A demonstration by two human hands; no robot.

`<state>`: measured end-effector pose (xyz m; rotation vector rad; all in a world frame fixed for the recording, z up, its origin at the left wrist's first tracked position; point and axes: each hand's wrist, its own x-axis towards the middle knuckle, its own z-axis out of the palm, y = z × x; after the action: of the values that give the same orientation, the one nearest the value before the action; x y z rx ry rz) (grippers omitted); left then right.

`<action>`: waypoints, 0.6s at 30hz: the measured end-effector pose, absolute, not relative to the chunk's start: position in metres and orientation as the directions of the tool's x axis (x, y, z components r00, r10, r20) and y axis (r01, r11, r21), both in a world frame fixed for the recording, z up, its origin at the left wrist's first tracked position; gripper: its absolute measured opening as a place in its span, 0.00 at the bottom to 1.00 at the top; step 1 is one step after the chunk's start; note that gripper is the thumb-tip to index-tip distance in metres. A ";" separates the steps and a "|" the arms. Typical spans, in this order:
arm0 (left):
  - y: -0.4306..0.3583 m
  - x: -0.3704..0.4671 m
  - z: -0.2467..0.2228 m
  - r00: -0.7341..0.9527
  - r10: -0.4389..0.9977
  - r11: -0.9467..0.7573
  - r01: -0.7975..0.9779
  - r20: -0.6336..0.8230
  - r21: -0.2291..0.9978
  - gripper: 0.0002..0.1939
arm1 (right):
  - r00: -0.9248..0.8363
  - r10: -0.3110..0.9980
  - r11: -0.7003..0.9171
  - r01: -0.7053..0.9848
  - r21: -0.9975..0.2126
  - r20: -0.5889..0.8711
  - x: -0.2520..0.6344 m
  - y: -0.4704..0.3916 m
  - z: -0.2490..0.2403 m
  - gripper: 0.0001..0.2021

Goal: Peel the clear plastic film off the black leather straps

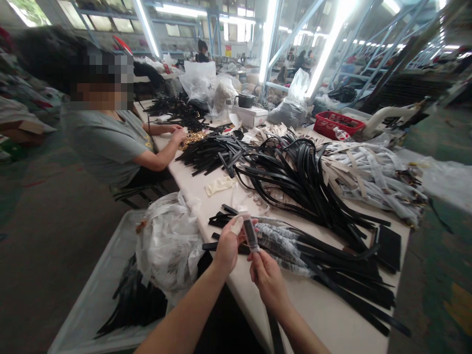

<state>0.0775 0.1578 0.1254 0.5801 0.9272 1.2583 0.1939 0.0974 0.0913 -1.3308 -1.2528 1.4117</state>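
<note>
A: What are the two hands near the bottom middle of the frame doing?

B: Both are on one small strip piece (250, 232), dark with a pale end, held upright above the near edge of the counter (317, 305). The left hand (226, 248) has its fingers (236, 225) closed on the strip from the left, with a pale covering on one fingertip. The right hand (268, 280) pinches the lower end from below, fingers closed.

A: And what lies around it?

B: Just behind the hands, short black pieces (221, 219) lie flat on the counter. To the right, a bundle of black straps (342, 275) runs toward the lower right corner, partly wrapped in clear film. Behind that, in the centre of the frame, a big tangle of long black strips (295, 182). At right centre, a heap of pale strips (372, 177).

A: Anything left of the counter?

B: A crumpled clear plastic bag (165, 241) sits at the counter's edge, above a grey tray (92, 295) holding dark strips, lower left.

A: Anyone else?

B: A co-worker in a grey shirt (106, 142) sits at upper left, hands on the counter by a small gold-coloured pile (191, 139). A red basket (341, 124) stands at the far upper right.
</note>
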 end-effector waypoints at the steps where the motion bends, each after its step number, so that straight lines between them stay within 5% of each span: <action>1: 0.162 0.076 0.127 0.016 0.966 0.229 -0.520 -0.258 0.823 0.22 | -0.121 0.975 -0.177 0.077 -0.981 -0.185 0.194 0.097 0.092 0.21; 8: 0.123 0.097 0.100 -0.013 0.951 0.283 -0.361 -0.308 0.889 0.20 | -0.094 0.980 -0.166 0.079 -0.983 -0.174 0.199 0.100 0.088 0.21; 14: 0.145 0.086 0.113 -0.022 0.950 0.259 -0.506 -0.312 0.823 0.22 | -0.125 0.975 -0.170 0.107 -0.980 -0.183 0.197 0.096 0.090 0.21; 18: 0.138 0.095 0.104 0.015 0.944 0.302 -0.441 -0.329 0.846 0.22 | -0.090 0.982 -0.156 0.111 -0.981 -0.167 0.198 0.098 0.086 0.21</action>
<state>0.0954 0.1383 0.1039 0.6126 1.0531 1.1890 0.1984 0.0981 0.0861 -1.3595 -1.2795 1.3538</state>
